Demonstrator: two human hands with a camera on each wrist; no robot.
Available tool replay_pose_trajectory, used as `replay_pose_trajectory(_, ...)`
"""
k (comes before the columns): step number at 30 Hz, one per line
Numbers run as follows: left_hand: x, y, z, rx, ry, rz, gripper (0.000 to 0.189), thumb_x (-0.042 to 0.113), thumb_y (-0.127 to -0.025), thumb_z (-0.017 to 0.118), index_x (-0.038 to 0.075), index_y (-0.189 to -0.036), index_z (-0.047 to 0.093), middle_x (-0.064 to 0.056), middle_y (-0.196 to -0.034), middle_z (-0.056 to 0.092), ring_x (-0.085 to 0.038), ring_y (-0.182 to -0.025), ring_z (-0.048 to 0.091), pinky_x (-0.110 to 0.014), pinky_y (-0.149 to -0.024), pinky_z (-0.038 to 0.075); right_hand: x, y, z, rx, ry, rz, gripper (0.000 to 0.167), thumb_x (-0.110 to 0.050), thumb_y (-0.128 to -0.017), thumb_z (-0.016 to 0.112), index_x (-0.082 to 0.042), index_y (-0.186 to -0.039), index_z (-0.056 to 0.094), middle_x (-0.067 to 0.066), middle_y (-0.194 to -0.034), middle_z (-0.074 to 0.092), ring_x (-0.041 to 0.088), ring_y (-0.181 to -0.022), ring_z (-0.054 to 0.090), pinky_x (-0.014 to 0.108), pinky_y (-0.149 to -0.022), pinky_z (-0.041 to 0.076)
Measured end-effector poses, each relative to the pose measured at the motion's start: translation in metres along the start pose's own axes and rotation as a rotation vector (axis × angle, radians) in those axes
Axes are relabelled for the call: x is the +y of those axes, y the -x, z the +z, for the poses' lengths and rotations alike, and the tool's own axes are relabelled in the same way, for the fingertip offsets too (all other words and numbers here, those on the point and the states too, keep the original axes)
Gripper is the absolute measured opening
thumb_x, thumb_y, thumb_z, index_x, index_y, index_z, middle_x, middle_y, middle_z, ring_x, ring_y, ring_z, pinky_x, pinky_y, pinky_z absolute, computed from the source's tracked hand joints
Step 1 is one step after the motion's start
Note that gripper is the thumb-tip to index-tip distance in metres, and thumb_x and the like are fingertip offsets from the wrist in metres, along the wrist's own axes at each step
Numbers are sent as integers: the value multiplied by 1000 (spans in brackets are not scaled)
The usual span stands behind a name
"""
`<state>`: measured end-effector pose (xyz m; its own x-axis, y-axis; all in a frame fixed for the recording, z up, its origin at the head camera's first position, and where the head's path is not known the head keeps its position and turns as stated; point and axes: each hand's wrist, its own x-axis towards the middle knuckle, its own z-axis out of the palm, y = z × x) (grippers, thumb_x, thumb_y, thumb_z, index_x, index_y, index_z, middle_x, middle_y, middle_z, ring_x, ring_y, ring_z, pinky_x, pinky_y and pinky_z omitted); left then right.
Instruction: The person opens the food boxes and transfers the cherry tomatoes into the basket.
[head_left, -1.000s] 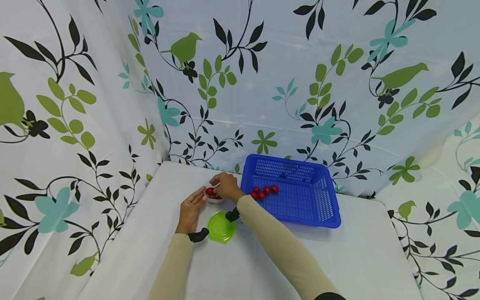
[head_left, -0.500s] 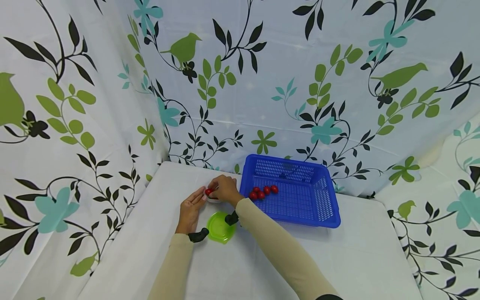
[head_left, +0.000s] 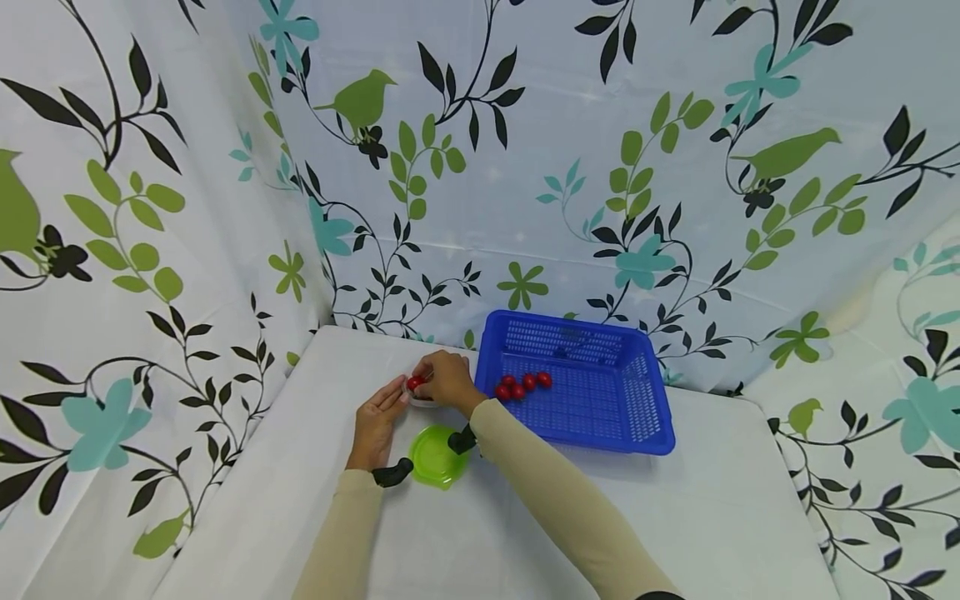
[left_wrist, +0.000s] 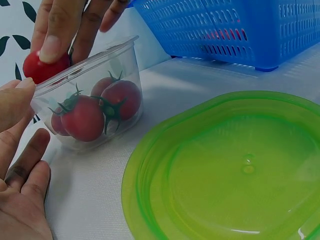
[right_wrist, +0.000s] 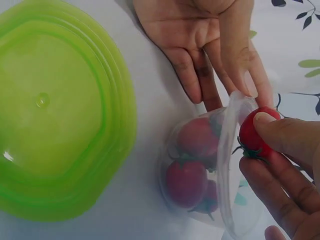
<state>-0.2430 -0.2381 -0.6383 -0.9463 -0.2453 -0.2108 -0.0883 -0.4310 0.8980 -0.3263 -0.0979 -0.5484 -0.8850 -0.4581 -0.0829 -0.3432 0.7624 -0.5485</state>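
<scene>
The white-covered table [head_left: 525,533] carries a blue basket [head_left: 592,400], green lid [head_left: 435,458] and clear container [right_wrist: 226,170].

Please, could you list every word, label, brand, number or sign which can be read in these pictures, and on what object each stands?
None: no readable text in any view.
Green lid: only a small round mark at its middle.
Clear plastic container: no label seen.
Blue basket: darker patch on its far wall, too unclear to make out.
Printed cloth: leaves, flowers, birds; no letters seen.
</scene>
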Motion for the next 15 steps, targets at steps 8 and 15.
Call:
replay_pose_trajectory(8,-1,-2,-2,0,-5,-23,51,8,-102,71,11,-151,60,-3,-160,57,-10,-149,52,-26,-126,38,-4,7,-14,28,-47,-18,23,-20,-90,87,-20,-112,81,-5,-110,81,15,-105,74,43,-107,41)
replay_pose_trajectory(15,-2,-3,-2,16,-18,-25,50,7,-103,70,11,-151,60,-2,-161,56,-11,-152,48,-29,-128,35,1,16,-27,48,-111,-21,24,-19,-91,86,-19,-114,80,-4,-112,80,10,-99,74,32,-102,55)
